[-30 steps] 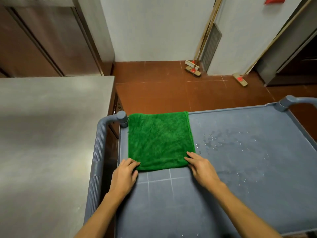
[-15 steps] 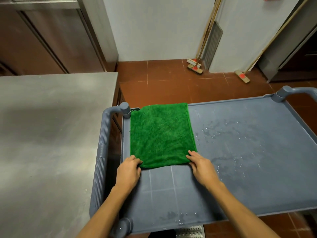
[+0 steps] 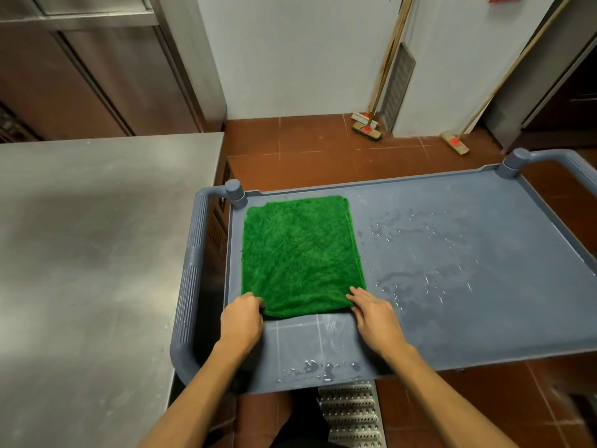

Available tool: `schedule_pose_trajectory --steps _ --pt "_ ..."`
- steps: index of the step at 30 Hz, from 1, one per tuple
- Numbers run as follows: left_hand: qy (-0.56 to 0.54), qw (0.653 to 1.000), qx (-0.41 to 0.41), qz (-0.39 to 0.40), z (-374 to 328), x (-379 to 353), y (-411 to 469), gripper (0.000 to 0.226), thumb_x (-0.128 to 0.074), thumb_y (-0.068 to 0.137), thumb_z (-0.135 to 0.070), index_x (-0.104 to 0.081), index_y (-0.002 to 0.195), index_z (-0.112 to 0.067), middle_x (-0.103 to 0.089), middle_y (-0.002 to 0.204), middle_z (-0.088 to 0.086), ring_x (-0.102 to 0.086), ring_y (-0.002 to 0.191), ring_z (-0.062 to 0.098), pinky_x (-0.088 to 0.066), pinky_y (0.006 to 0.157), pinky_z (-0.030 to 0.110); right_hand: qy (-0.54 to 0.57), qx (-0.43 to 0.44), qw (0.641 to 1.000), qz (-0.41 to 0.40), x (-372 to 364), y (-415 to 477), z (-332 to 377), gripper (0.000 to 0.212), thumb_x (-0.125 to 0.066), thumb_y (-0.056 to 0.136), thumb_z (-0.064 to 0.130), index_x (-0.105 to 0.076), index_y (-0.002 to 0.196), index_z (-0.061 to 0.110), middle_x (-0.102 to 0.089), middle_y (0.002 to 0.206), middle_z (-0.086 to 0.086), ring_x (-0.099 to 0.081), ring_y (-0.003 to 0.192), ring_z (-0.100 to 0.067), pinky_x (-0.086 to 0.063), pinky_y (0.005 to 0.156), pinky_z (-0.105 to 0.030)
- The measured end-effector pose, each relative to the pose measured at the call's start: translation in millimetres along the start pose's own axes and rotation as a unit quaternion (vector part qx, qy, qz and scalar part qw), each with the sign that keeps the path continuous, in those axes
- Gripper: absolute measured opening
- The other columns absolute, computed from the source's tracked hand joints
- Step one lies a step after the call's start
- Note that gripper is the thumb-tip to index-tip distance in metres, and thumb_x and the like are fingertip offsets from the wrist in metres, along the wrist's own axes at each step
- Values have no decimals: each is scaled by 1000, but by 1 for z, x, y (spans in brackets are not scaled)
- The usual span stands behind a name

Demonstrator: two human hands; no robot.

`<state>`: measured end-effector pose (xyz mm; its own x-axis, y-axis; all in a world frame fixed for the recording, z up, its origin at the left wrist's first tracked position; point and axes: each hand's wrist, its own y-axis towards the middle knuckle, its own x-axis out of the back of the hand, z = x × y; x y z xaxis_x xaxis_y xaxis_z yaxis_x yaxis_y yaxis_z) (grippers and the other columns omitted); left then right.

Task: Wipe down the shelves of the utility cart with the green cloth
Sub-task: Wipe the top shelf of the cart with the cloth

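Observation:
A green cloth (image 3: pixel 300 253) lies flat on the left part of the grey-blue top shelf of the utility cart (image 3: pixel 484 318). My left hand (image 3: pixel 242 321) grips the cloth's near-left corner with curled fingers. At the near-right corner, my right hand (image 3: pixel 374 318) pinches the cloth, its fingertips on top of the fabric. Water drops and a wet film (image 3: pixel 410 253) cover the shelf to the right of the cloth. More drops (image 3: pixel 319 370) sit by the shelf's near edge.
A steel table (image 3: pixel 90 270) stands close against the cart's left handle (image 3: pixel 190 286). Brooms (image 3: pixel 368 127) lean on the white wall beyond the cart. Red floor tiles surround the cart, and a perforated metal plate (image 3: pixel 352 415) lies below its near edge.
Both hands have drawn the cloth a little toward me, away from the shelf's far rim. The view has tipped down, showing the cart's near edge.

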<state>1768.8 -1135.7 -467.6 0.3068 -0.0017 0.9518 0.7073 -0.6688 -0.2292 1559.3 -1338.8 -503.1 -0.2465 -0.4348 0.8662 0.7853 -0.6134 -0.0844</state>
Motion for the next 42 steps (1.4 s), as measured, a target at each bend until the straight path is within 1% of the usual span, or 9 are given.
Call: schedule_pose_trajectory --steps 7,13,18,22,26,29,32,36,42 --pt "30 999 -4 -8 -2 -13 -35 32 -51 85 -8 -72 105 -21 -66 104 4 -65 96 34 -53 75 42 -9 6 1000 8 4 -32 -2 33 -56 96 18 -63 128 21 -53 142 6 -46 134 -11 -37 112 -39" --pt "6 999 -7 -44 -7 -22 -72 31 -55 88 -6 -71 109 -22 -66 103 3 -65 95 34 -51 72 42 -13 4 1000 25 9 -55 0 34 -55 96 19 -62 130 21 -53 142 5 -47 134 -12 -35 112 -38" --pt "8 995 -54 -81 -1 -19 -98 29 -72 71 0 -76 91 -20 -72 79 2 -69 72 33 -52 63 38 -24 29 999 21 18 -74 3 32 -55 96 20 -64 127 21 -62 132 1 -58 123 -18 -41 107 -35" --pt "1 989 -84 -126 6 -16 -116 26 -64 72 -4 -75 90 -20 -71 78 -2 -69 72 27 -50 75 40 -28 38 999 1 28 -93 8 29 -52 98 22 -66 123 20 -71 115 -1 -65 105 -24 -46 94 -35" --pt "31 986 -79 -144 9 -16 -137 39 -75 64 4 -73 95 -20 -69 81 -2 -66 79 26 -46 97 54 -36 55 998 -8 35 -111 10 28 -54 97 23 -68 121 19 -73 111 -2 -66 103 -25 -47 91 -36" --pt "27 984 -88 -151 8 -15 -152 42 -76 61 4 -72 96 -19 -68 82 -1 -65 82 27 -45 100 55 -38 61 997 -6 40 -127 10 27 -53 97 22 -68 120 18 -73 111 -3 -66 102 -27 -48 90 -38" --pt "20 984 -102 -144 5 -13 -168 49 -76 51 2 -71 95 -19 -67 82 -1 -64 81 29 -43 97 47 -38 54 998 -6 44 -144 10 28 -52 97 23 -67 121 19 -73 111 -2 -66 103 -27 -48 92 -37" --pt "9 982 -117 -145 0 -11 -193 38 -64 58 -11 -70 95 -20 -67 83 -1 -64 82 28 -47 87 41 -46 53 998 -9 47 -164 11 28 -51 97 23 -67 120 21 -73 112 -1 -66 103 -26 -46 94 -37" --pt "20 979 -114 -167 -4 -18 -226 35 -41 73 -19 -70 93 -21 -65 81 -2 -62 83 26 -49 86 39 -84 63 994 -9 55 -194 14 26 -49 98 24 -67 116 22 -73 107 -2 -64 98 -29 -44 90 -35"
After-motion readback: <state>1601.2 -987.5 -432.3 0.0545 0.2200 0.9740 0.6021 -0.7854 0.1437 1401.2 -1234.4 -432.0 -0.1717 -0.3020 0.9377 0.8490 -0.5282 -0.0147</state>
